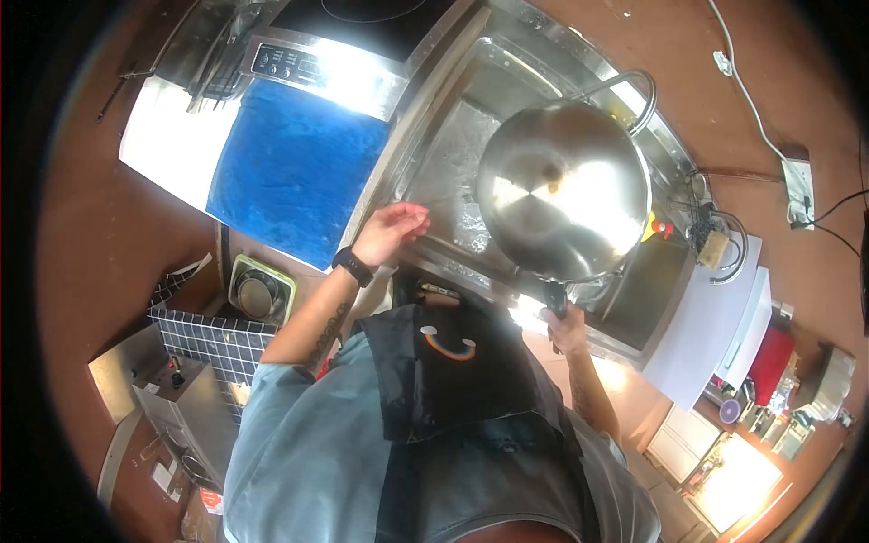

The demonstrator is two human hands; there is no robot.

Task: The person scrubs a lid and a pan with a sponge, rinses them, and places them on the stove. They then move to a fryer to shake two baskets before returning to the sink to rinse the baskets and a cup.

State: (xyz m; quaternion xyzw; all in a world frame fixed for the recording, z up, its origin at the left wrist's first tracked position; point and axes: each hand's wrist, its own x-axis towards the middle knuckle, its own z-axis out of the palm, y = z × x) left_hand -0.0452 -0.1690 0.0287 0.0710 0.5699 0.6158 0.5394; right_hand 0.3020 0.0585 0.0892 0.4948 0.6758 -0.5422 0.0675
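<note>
A large stainless steel wok (554, 195) is over the sink (471, 109), with a brownish spot near its middle. My right hand (565, 328) grips its dark handle (554, 294) at the sink's front edge. To the left, my left hand (391, 233) is over the sink's near-left rim, with a dark watch on its wrist. Its fingers are curled together, and nothing shows in them. Wet, shiny metal lies in the basin between that hand and the wok. The curved faucet (648, 95) rises behind the wok, overlapping its rim in this view.
A blue cloth (299, 172) covers the counter left of the sink, below a black cooktop (362, 11). A scrubber (711, 249) and a yellow-and-red item (658, 226) are right of the wok. A checkered cover (217, 339) lies at lower left, and a white appliance (701, 339) stands at right.
</note>
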